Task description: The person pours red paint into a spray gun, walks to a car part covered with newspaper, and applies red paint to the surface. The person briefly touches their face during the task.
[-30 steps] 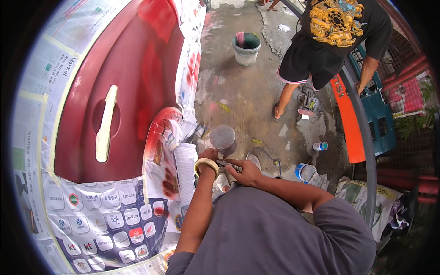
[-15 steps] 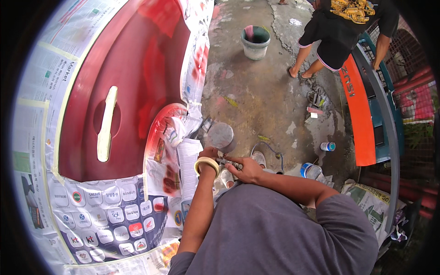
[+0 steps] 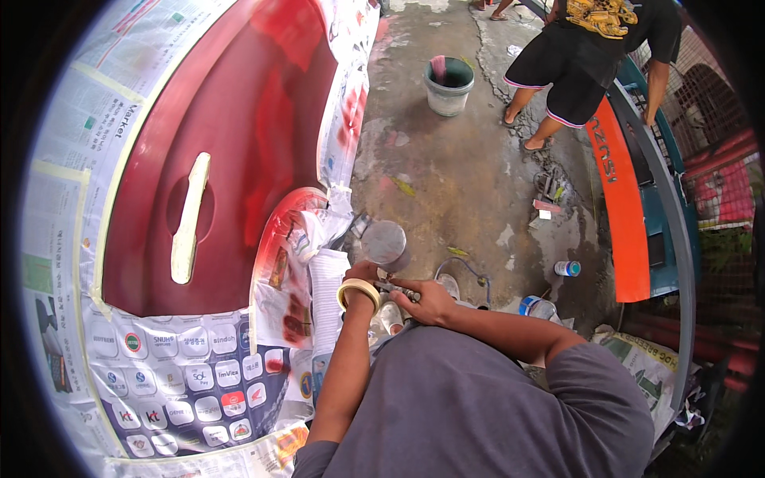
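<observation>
Left grip (image 3: 362, 272): curled closed on a silver metal spray gun (image 3: 409, 294) with a grey round cup (image 3: 386, 242).
Right grip (image 3: 430, 303): fingers half bent at the gun's rear; whether they pinch it, I cannot tell.
Spray gun: above the concrete floor (image 3: 446, 179), beside the dark red car panel (image 3: 247, 175).
Cup: best held level, left hand steady, right fingers moving gently.
Cream masking-tape roll (image 3: 360, 283): around the left wrist; should stay off the cup.

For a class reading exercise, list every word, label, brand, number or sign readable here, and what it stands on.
Places only; wording and brands uncopied.
Newspaper: one heading legible; small print not.
Logo sheet, lower left: partly legible.
Orange strip: dark lettering, legible.
Printed sheet, lower right: heading partly legible.
Small can: label too small.
</observation>
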`<action>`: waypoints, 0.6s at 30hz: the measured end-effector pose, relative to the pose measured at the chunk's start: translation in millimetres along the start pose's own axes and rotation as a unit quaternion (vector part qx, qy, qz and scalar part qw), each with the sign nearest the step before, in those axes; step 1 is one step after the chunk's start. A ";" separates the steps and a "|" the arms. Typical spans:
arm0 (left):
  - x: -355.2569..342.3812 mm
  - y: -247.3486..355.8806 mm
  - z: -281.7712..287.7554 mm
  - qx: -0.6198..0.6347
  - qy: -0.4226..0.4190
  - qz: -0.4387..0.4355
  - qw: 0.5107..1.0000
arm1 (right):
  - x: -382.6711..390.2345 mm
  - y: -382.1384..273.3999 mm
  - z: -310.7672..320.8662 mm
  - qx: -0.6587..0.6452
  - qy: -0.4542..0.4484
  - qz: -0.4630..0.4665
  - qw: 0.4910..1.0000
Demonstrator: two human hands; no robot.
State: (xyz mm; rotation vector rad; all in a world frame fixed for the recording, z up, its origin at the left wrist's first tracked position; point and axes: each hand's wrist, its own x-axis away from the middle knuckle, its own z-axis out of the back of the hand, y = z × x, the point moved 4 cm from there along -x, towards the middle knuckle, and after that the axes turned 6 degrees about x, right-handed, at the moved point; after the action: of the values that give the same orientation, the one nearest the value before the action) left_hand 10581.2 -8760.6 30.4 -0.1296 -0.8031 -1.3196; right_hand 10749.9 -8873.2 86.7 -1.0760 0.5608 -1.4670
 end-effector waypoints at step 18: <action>2.8 0.7 12.2 0.019 0.033 -0.015 0.999 | -4.2 -16.9 5.9 -0.032 -0.033 -0.019 0.999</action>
State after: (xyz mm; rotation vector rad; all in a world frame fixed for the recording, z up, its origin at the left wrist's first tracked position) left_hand 10576.4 -8756.4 41.1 -0.0438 -0.7757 -1.3306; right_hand 10746.0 -8864.3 102.2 -1.1867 0.5476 -1.4495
